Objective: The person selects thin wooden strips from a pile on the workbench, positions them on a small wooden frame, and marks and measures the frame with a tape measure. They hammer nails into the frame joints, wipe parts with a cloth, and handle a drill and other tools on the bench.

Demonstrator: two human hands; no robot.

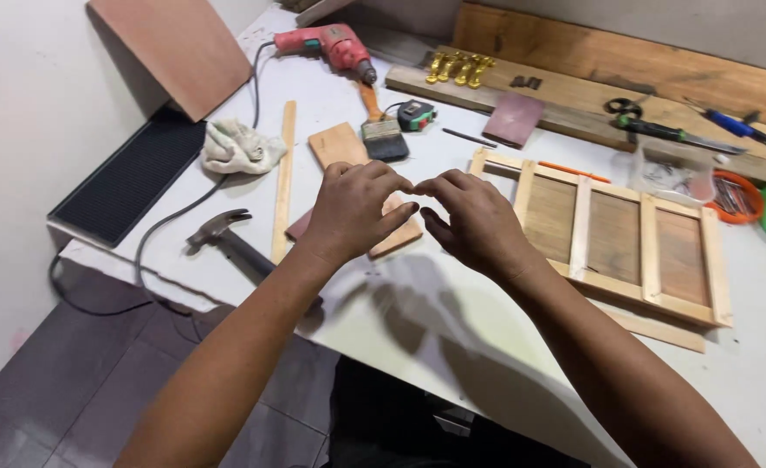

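Bare forearms, no sleeves; left hand (353, 211), right hand (478, 223) ungloved, ringless.

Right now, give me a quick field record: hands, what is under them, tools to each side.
left hand: raised over the table, fingertips meeting the right's; held item too small to tell
right hand: raised, fingers curled toward the left
under hands: flat wood block on the white table
left side: hammer, thin wood strip, rag
right side: slatted wooden frame
far edge: red drill, paintbrush, tape measure
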